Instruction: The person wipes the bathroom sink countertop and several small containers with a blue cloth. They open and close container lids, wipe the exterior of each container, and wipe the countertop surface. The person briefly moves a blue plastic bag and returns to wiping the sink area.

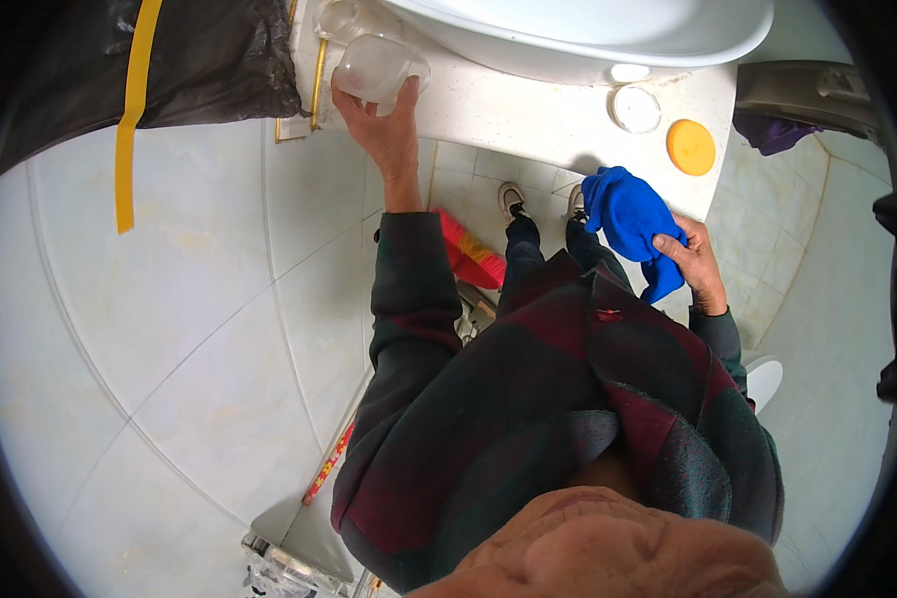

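Observation:
My left hand (387, 125) is closed around a clear, rounded jar or cup (371, 68) at the left end of the white countertop (498, 115). Behind it stands another clear glass vessel (337, 18), partly cut off by the picture's upper edge. On the right, in front of the counter, my right hand (696, 257) grips a bunched blue cloth (630, 214), its thumb pressed on top. The cloth hangs down in folds that hide some of the fingers.
A white basin (588, 40) rises from the counter's back. Near its right end lie a round white-and-clear container (635, 109) and a round orange-yellow item (691, 148). A black plastic sheet (209, 60) with yellow tape (135, 110) covers the upper left. Below the counter is something red and yellow (468, 254).

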Demonstrator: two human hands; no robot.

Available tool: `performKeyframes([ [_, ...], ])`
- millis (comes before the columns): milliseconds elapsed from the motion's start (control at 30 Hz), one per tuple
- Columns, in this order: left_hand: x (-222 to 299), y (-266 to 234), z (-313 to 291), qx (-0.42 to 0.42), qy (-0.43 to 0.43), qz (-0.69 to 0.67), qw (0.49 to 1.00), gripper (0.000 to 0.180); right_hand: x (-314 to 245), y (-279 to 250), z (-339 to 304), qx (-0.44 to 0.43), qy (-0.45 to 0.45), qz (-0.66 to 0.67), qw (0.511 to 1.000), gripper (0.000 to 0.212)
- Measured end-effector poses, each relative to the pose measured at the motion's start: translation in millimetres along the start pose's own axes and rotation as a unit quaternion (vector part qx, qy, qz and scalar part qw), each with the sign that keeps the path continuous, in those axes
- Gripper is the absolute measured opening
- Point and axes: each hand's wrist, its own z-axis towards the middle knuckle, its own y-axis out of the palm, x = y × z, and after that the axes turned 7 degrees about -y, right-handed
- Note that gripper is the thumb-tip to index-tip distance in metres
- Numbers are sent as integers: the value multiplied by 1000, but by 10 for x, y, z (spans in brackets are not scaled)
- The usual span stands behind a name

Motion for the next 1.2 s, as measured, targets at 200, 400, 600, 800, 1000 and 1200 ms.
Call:
performKeyframes([
  [200,52,-4,-26,-22,1,28,999,88,54,88,-53,18,9,-24,1000,34],
  [400,146,-138,-101,-41,-154,-244,957,76,58,170,-24,-3,25,-40,999,30],
  [600,371,-211,-490,-172,-378,-619,666,67,46,240,-3,-27,27,-31,999,29],
  [800,641,-85,-818,-264,-423,-688,527,64,80,325,0,-50,-10,-77,996,33],
  [1000,781,-45,-882,-287,-449,-670,516,75,76,405,-35,-55,-24,-74,995,33],
  [1200,750,-70,-888,-296,-457,-685,485,85,102,431,-54,-63,-17,-95,993,33],
])
